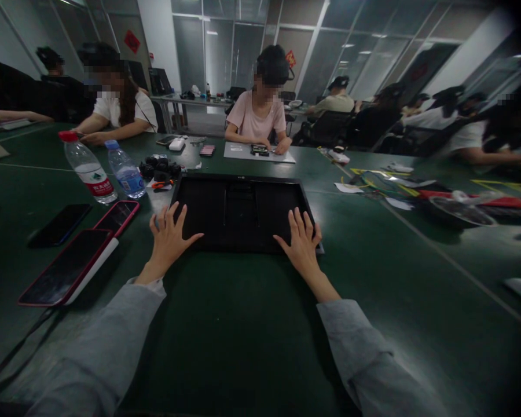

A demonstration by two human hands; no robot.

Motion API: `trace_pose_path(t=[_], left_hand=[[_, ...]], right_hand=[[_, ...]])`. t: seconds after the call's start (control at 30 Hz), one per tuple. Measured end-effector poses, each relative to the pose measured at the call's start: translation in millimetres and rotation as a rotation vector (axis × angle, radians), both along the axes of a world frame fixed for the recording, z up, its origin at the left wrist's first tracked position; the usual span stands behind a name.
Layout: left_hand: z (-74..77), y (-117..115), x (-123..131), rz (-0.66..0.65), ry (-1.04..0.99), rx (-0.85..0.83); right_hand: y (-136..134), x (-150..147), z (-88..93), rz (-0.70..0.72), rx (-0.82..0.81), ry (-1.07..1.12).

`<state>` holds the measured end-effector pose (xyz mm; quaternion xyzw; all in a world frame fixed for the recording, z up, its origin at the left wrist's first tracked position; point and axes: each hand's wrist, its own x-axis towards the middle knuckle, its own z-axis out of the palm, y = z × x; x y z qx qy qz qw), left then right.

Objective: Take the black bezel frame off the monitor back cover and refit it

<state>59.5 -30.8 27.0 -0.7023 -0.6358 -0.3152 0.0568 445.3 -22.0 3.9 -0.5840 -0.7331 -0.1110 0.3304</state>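
A black, flat, rectangular panel [200, 211], which looks like the casing of a monitor, lies on the green table in front of me. It has a raised rim and a shaped section in its middle. My left hand [169, 237] is at its near left corner, fingers spread and thumb over the near edge. At the opposite near corner, my right hand [301, 240] also has its fingers spread, thumb pointing inward. Both hands seem to rest on the panel's edges, gripping nothing.
Left of the panel stand a red-capped bottle [91, 171] and a blue-capped bottle [125, 171]. Several phones, one a large phone [69, 266], lie nearer me. A bowl [460, 211] and cables [382, 182] are on the right. Across the table sits a person in pink [256, 116].
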Motion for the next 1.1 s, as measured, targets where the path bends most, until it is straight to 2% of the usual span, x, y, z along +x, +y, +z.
trace_pose_path(t=[0.13,0.27,0.37,0.43,0.5,0.63,0.73,0.83,0.93,1.1], left_hand=[[0.1,0,2,0.0,0.047,0.007],[-2.5,-2,4,0.018,0.079,0.038],[-6.6,1,-5,0.12,0.005,0.062],[-11.5,6,-19,0.23,-0.092,0.075],[-18.9,14,-37,0.278,-0.225,0.042],[-36.6,31,-69,0.181,-0.608,-0.149],[-43.6,38,-79,0.171,-0.701,-0.202],[-44.1,39,-79,0.179,-0.68,-0.23],[-43.9,38,-79,0.166,-0.587,-0.221],[-46.6,39,-86,0.17,-0.494,-0.189]], right_hand=[[2,1,-5.6,-0.018,0.01,-0.02],[-1,-4,-3.8,-0.006,-0.014,0.023],[-2,-1,0.2,0.004,-0.004,0.067],[1,12,-0.7,-0.036,0.022,0.114],[7,33,-7.0,-0.1,0.04,0.185],[23,83,-32.4,-0.092,-0.083,0.451],[32,107,-48.4,-0.022,-0.22,0.68],[34,112,-52.6,0.019,-0.281,0.82],[29,111,-48.5,0.066,-0.338,0.886],[2,119,-34.4,0.095,-0.445,0.93]])
